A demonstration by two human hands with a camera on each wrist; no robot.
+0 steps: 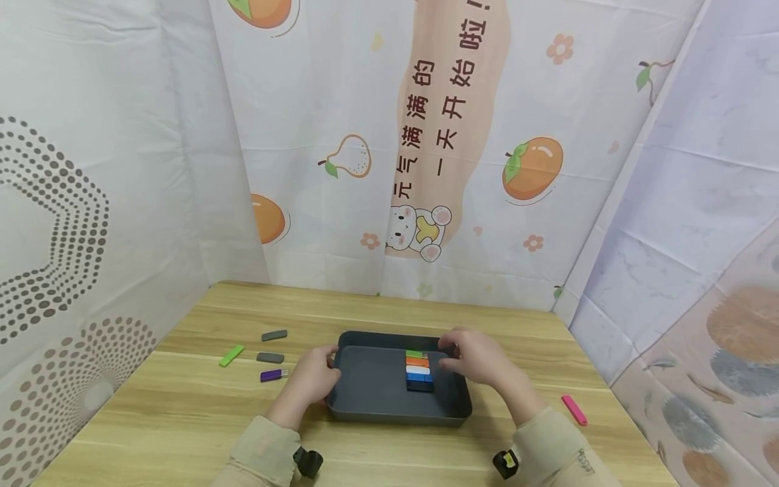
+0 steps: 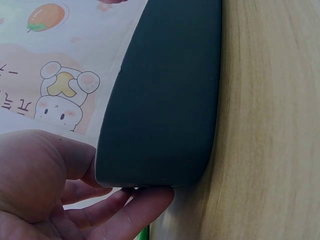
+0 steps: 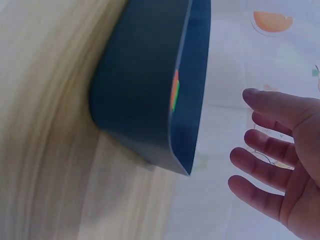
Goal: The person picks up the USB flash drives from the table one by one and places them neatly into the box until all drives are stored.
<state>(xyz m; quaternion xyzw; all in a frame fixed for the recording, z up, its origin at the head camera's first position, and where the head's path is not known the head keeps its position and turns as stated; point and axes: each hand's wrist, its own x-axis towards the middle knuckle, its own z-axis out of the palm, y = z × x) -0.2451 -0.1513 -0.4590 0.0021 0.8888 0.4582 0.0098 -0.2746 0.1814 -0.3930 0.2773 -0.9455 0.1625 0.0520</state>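
— While your left hand (image 1: 313, 374) grasps the left end of the dark-grey, round-cornered rectangular tray (image 1: 371, 385), what does your right hand (image 1: 477, 355) hold?

— Nothing: its fingers are loosely extended and spread, apart from the tray's wall in the right-wrist view. Your left thumb lies at the rim with fingers against the outside, probably to steady the tray on the pale wood-grained tabletop (image 1: 201, 406).

— And what does your tray contain?

— Right of its middle, a row of five slim USB-style sticks (image 1: 417, 370), green, orange, white, blue and black, lies side by side, presumably for neatness. Left of the tray lie two flat grey sticks (image 1: 270, 358), a bright green stick (image 1: 231, 356) and a purple stick with a metal plug (image 1: 270, 375); a pink stick (image 1: 574, 410) lies well apart, rightward.
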